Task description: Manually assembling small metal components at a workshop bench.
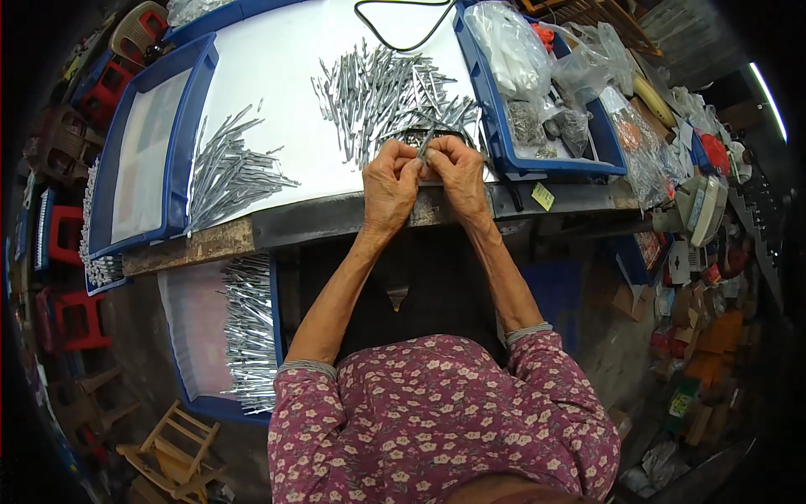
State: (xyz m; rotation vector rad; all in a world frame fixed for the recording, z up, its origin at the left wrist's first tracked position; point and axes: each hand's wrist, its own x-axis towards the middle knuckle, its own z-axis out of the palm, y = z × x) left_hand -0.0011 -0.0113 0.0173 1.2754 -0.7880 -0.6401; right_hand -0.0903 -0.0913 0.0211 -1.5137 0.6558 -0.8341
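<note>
At the front edge of the white-covered table, my left hand [391,186] and my right hand [458,178] meet, their fingertips closed on a slim grey metal strip [426,143]. Its lower end is hidden by the fingers. Just beyond my hands spreads a large loose pile of similar metal strips [369,88], lying at mixed angles. Farther left on the table is a second, smaller pile of strips [231,172]. A dark basket-like item [411,137] sits right behind my fingers, mostly covered by them.
On the right stands a blue tray [558,166] with plastic bags of small parts. A blue tray [178,181] with a pale lining lies at the left. Below the table edge, another tray [191,370] holds stacked strips. A black cable [390,44] curls at the back.
</note>
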